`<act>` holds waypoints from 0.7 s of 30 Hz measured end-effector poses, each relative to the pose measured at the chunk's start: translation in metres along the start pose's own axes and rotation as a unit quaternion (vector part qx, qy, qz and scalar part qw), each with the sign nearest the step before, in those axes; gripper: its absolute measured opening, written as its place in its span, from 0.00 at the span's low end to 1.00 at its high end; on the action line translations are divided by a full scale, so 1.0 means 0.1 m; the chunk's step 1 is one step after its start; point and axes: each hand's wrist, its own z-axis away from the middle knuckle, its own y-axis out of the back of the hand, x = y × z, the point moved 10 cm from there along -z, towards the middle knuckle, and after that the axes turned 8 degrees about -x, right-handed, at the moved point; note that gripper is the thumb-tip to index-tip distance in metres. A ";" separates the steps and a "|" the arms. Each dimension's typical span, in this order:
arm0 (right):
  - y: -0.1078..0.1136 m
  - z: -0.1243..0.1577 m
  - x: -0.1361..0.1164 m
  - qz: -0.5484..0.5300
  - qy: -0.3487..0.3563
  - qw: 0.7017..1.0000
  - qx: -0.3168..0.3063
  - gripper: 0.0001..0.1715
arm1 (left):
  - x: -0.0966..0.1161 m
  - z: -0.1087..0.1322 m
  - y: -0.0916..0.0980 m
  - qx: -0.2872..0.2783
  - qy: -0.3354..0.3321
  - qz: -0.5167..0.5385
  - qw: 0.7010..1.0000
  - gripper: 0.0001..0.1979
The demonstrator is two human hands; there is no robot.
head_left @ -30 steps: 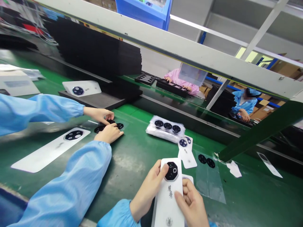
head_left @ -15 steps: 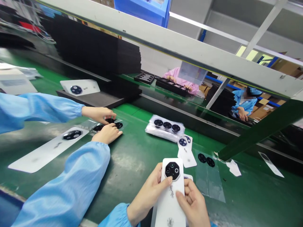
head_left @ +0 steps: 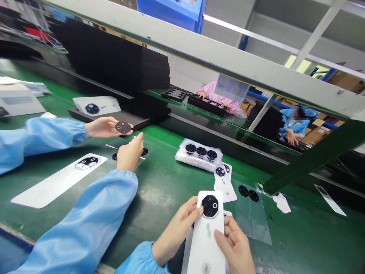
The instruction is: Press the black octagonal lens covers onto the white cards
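Observation:
My left hand (head_left: 175, 230) grips the left edge of a white phone-shaped panel (head_left: 209, 243), its thumb at the black octagonal camera plate (head_left: 210, 206) near the panel's top. From the other side my right hand (head_left: 236, 243) holds the same panel, thumb on its front and fingers curled behind. Part of another white piece shows behind it at the right. Beyond my hands, a small white panel (head_left: 225, 190) with dark camera circles lies on the green table. To its right are two black camera discs (head_left: 248, 193) on a clear plastic sheet (head_left: 253, 224).
At left, a co-worker's hand (head_left: 99, 127) holds a black disc (head_left: 123, 128); their other hand (head_left: 129, 154) is over plastic film. A long white panel (head_left: 57, 182) lies nearby. Bagged discs (head_left: 198, 158) are stacked mid-table. A green post (head_left: 313, 156) slants at right.
My hands and the panel have shifted slightly right, and my left thumb sits a little higher on the plate. The co-worker's hand has lifted a black disc away from the film, leftward.

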 end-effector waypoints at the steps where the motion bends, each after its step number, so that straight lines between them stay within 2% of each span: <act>1: 0.00 0.00 0.01 0.004 0.003 1.000 0.000 0.24 | -0.01 0.00 0.01 0.006 -0.002 -0.005 1.000 0.13; 10: 0.06 0.00 0.08 0.052 0.019 0.998 0.006 0.23 | 0.01 0.03 0.09 0.043 -0.023 -0.044 0.998 0.11; 21: 0.07 -0.03 0.17 0.010 0.003 1.000 0.002 0.24 | 0.10 0.04 0.11 0.044 -0.046 -0.106 0.992 0.13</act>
